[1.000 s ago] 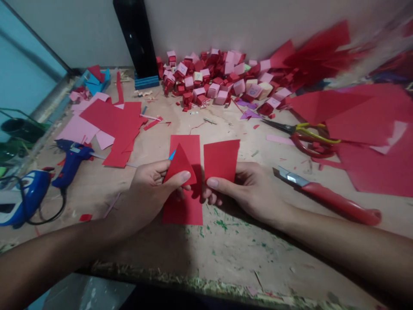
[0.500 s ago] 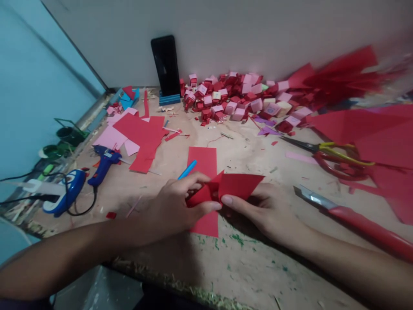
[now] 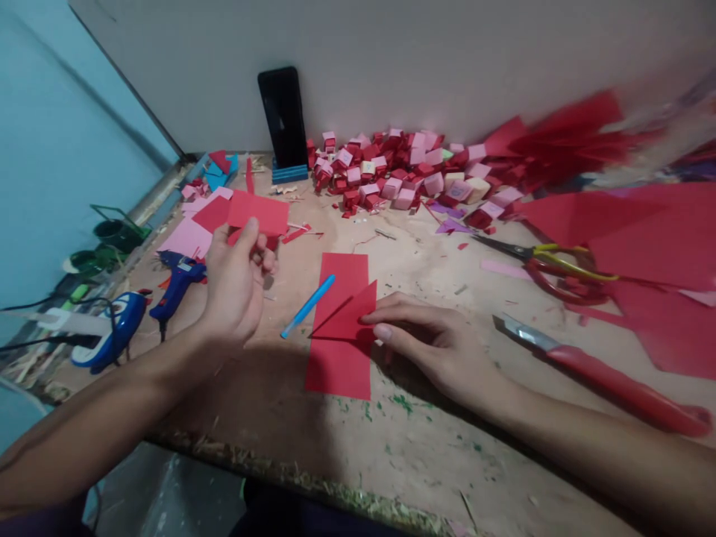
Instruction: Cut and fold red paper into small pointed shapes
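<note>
On the left, my left hand (image 3: 235, 276) is closed on a red paper piece (image 3: 262, 212), thumb on top, raised above other red scraps. My right hand (image 3: 430, 332) pinches the edge of a triangular red paper piece (image 3: 358, 309) between thumb and fingers. That triangle stands over a long red paper rectangle (image 3: 338, 373) lying flat on the table. A blue pen-like stick (image 3: 307, 307) rests across the rectangle's left edge.
A red-handled cutter knife (image 3: 609, 384) and scissors (image 3: 559, 261) lie at right, near large red sheets (image 3: 643, 231). Small paper boxes (image 3: 391, 175) are heaped behind, beside a phone (image 3: 283, 115). A blue glue gun (image 3: 177, 283) and power strip (image 3: 109, 328) are at left.
My hands have separated. My left hand has moved left and away with a red paper piece, while my right hand stays near the rectangle with the triangle. The blue stick is now fully visible.
</note>
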`<state>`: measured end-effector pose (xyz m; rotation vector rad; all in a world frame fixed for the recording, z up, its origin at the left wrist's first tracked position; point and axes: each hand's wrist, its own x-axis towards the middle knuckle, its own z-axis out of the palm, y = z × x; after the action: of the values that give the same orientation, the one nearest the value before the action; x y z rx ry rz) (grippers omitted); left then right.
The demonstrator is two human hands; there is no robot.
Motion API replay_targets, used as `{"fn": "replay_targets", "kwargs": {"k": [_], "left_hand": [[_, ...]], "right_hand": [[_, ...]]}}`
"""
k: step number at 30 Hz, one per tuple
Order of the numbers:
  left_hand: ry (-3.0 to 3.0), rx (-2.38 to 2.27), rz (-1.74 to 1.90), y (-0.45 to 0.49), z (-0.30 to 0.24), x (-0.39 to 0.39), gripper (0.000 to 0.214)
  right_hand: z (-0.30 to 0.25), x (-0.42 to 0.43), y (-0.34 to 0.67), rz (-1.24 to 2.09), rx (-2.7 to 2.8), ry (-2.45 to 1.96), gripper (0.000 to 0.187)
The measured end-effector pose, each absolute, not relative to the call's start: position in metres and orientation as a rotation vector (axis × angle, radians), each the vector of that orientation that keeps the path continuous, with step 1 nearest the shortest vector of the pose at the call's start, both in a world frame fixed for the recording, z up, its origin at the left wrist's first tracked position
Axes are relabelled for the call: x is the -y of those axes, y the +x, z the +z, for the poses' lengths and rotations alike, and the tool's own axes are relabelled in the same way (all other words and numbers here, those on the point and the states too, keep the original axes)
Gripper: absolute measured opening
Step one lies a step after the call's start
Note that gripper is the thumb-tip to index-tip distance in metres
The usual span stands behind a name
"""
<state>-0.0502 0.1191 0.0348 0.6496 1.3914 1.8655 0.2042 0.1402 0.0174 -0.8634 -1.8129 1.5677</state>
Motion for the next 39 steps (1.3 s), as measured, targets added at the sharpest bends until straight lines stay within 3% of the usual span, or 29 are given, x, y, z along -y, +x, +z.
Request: {"fn": "replay_targets", "kwargs": {"k": [7,13,18,22,26,31,35,39], "left_hand": [[0.912,-1.372,1.85,-0.037,0.035,-0.104,0.04],[1.978,-1.379,1.213,-0.021,0.019,-0.087,0.004],[2.889,-1.104,0.702,-0.017,0.011,-0.078,0.024],[2.962,-1.256,0.405,-0.013,0.003,-0.071,0.057],[2.924,-1.467,0.258,-0.012,-0.006,-0.067,0.075],[2.841,-1.485,0.273,-0.011,-0.012,-0.067,0.074],[2.684,-1.48,0.52,-0.013,-0.007,-0.071,0.06],[2.449,-1.512,0.822,-0.015,0.003,-0.073,0.044]], "right_hand": [[0.017,-0.139,0.205,1.652,1.437,-1.1,0.037],[0.048,-0.232,0.237,1.176,1.088,-1.088,0.019],[0.091,-0.317,0.279,1.063,0.942,-1.202,0.009],[0.094,-0.333,0.295,0.989,0.906,-1.318,0.019],[0.085,-0.299,0.298,0.978,0.982,-1.334,0.014],[0.068,-0.209,0.281,1.166,1.27,-1.309,0.021],[0.049,-0.146,0.257,1.475,1.579,-1.283,0.021],[0.042,-0.121,0.239,1.77,1.891,-1.241,0.042]]}}
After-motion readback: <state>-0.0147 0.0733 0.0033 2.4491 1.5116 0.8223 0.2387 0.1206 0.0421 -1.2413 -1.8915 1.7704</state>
